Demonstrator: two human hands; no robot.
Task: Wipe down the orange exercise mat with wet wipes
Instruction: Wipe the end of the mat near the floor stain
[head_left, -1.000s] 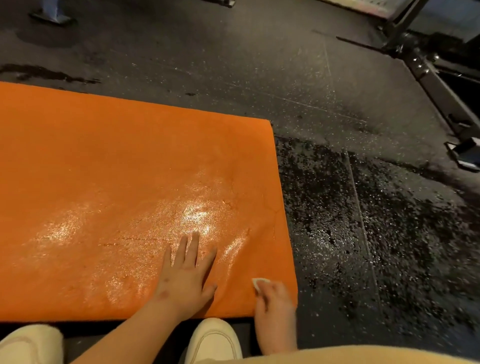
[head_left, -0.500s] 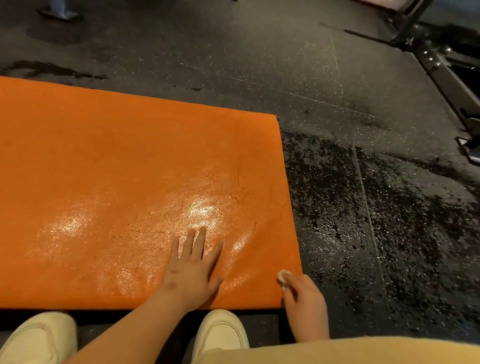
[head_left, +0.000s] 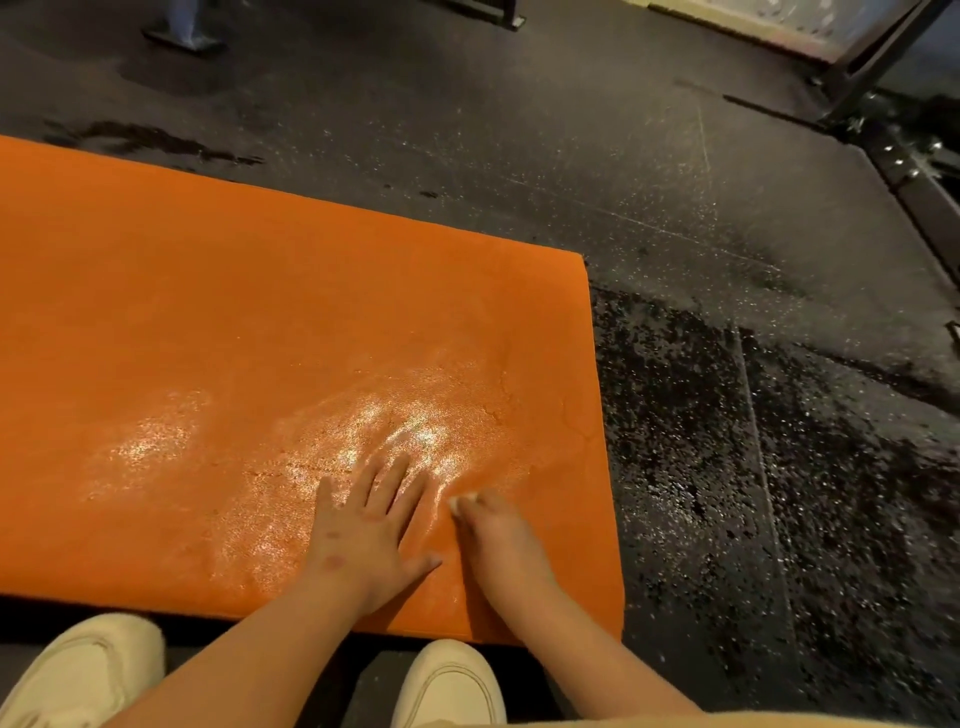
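Head view. The orange mat (head_left: 260, 338) lies flat on a dark speckled floor (head_left: 727, 260), its long axis running left to right and passing out of view at the left; its right end and near edge are both visible. The left hand (head_left: 363, 535) rests palm-down on the mat near the near edge, fingers straight and spread, holding nothing. The right hand (head_left: 498, 540), just beside it toward the mat's right end, is curled over a small white wipe (head_left: 460, 501), of which only a corner shows at the fingertips; this hand is blurred, so the exact hold cannot be told. Both forearms reach in across the near edge, above two pale shoes (head_left: 447, 686) on the floor in front of the mat. A wet sheen covers the mat around and left of the hands. The far strip and the right end look dull, so the untreated surface probably lies ahead of the fingers and beyond them, with the wipe-holding right hand the nearer to the right end.
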